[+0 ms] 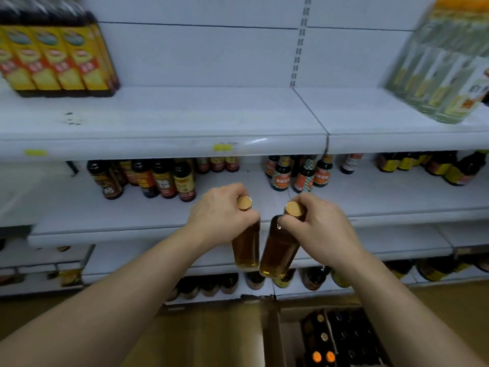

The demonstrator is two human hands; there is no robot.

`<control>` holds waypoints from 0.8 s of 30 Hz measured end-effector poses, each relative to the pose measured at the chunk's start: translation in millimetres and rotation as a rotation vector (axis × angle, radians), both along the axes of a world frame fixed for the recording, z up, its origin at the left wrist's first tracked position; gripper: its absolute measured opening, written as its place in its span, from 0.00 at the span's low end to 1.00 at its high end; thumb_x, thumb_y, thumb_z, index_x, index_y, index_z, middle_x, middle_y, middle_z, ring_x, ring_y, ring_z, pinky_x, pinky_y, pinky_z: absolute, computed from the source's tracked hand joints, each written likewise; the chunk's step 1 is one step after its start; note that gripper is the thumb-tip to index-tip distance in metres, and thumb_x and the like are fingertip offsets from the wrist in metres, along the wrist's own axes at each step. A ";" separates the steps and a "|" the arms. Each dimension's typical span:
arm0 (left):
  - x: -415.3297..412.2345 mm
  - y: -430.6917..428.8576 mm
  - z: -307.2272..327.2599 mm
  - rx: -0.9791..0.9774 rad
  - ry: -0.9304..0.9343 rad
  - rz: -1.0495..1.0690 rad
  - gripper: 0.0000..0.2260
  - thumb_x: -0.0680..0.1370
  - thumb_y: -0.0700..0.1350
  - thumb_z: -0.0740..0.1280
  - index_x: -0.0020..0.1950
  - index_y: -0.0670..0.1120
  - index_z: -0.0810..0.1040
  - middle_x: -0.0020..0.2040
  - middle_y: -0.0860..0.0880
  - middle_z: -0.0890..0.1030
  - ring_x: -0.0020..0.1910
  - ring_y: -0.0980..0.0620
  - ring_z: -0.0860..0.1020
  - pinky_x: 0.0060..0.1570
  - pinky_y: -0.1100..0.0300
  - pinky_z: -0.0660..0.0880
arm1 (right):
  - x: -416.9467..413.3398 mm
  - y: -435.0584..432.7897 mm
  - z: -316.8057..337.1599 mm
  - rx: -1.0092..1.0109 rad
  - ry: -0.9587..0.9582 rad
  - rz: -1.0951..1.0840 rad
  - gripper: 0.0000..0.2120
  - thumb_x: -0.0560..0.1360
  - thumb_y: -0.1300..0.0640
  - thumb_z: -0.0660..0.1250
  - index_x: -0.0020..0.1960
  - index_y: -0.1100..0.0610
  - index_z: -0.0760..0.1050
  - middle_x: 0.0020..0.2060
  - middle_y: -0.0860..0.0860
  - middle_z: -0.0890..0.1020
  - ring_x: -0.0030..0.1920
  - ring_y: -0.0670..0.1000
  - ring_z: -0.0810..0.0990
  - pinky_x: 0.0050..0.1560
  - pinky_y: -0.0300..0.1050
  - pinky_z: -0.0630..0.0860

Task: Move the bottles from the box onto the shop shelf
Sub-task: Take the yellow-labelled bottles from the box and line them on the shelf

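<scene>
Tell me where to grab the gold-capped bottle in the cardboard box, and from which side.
Take the gold-capped bottle by its neck under the cap, coming straight from above. It stands upright in the brown cardboard box, divider walls close around it, so only its top is free.

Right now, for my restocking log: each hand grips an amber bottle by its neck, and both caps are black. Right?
No: the head view shows both caps gold, not black. The left hand grips the left bottle by its neck, the right hand the right bottle.
</scene>
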State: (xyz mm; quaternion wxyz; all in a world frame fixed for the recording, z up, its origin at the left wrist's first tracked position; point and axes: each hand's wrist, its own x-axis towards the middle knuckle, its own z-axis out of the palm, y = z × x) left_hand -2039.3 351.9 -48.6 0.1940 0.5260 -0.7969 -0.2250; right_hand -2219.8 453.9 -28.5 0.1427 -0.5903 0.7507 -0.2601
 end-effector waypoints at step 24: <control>318.1 -26.3 104.3 -0.149 0.109 0.237 0.11 0.66 0.59 0.69 0.40 0.53 0.78 0.38 0.53 0.80 0.40 0.51 0.79 0.43 0.47 0.81 | 276.9 -90.5 115.2 -0.115 0.006 0.347 0.05 0.74 0.51 0.71 0.42 0.51 0.78 0.35 0.50 0.81 0.35 0.49 0.78 0.33 0.43 0.70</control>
